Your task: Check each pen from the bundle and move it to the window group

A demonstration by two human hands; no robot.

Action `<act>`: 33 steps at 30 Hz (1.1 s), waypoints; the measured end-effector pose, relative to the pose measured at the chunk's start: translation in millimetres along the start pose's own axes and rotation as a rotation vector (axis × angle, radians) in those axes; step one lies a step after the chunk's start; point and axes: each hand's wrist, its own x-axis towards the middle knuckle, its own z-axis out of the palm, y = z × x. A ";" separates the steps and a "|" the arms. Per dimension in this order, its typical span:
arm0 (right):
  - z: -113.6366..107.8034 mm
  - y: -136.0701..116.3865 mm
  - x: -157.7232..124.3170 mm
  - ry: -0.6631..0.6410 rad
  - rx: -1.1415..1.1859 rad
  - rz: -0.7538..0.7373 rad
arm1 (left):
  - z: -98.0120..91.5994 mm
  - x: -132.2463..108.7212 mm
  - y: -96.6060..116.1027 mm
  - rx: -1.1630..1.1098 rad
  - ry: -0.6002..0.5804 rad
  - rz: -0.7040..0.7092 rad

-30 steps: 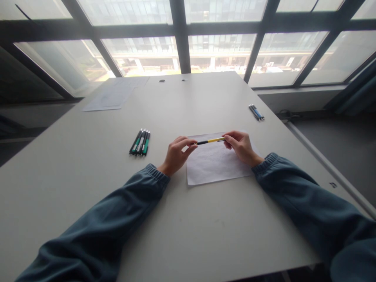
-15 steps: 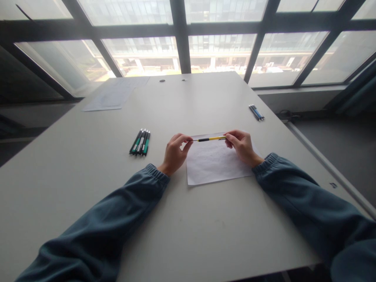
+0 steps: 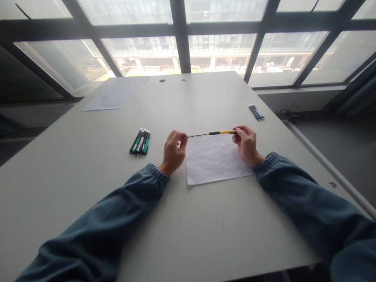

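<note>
My right hand (image 3: 246, 144) pinches the back end of a yellow pen barrel (image 3: 225, 132) with a black grip. A long thin dark rod, which looks like a pen refill (image 3: 197, 136), sticks out of the barrel's front end. Its far tip is between the thumb and fingers of my left hand (image 3: 174, 150). Barrel and refill lie nearly in one line, held above a sheet of white paper (image 3: 214, 164) with faint marks on it. Left of my left hand, several black and green pens (image 3: 140, 142) lie side by side.
Several dark and blue pens (image 3: 256, 112) lie near the right edge of the white table (image 3: 176, 227). More paper sheets (image 3: 110, 96) lie at the far left. Two small round fittings (image 3: 162, 81) sit near the back edge, before large windows.
My hands have moved apart, the right one going right and slightly up with the barrel. More of the refill shows between barrel and left hand.
</note>
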 end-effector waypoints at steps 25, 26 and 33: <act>6.1 2.8 -8.3 -0.217 -0.237 -0.071 | 1.2 -1.0 2.2 -0.093 -0.168 0.197; 6.5 3.6 -8.7 -0.234 -0.256 -0.076 | 1.2 -1.1 2.9 -0.100 -0.180 0.196; 4.5 7.2 -8.4 -0.274 -0.419 -0.143 | 1.7 -2.2 5.9 -0.140 -0.283 0.199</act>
